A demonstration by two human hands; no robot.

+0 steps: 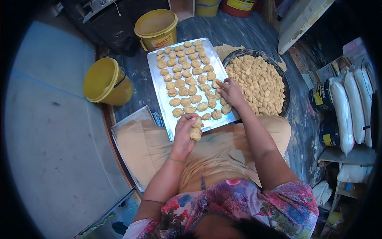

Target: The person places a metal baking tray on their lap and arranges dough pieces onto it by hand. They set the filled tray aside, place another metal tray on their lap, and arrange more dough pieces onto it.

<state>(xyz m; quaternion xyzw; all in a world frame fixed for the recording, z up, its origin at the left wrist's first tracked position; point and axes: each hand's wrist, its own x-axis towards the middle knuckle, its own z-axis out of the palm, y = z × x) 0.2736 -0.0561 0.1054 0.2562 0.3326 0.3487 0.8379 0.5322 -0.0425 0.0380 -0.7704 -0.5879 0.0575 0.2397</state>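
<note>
The floor (242, 34) spread across the upper middle of the frame, and the lap (147, 149) filled the lower middle. Between them, slightly tilted in the view, was the tray (160, 88), its near edge overlapping the lap; keeping the legs steady would have mattered for the rows. Just right of it stood the round pan (254, 52), heaped with lumps.

The right hand (232, 91) reached over the tray's right edge, its fingers bent down at a lump there; whether they pinched it or only pressed it could not be told. The left hand (186, 133), at the tray's near edge, had its fingers curled around a few lumps (195, 133), a handy supply close to the gaps.

The loose lumps (202, 106) sat on the tray in uneven rows, some nearly touching on the right, with bare metal along the left side. Good placing probably called for a light fingertip touch, since the lumps looked soft enough to dent, an even gap around each, and care that the right wrist brushed none already set down.
</note>
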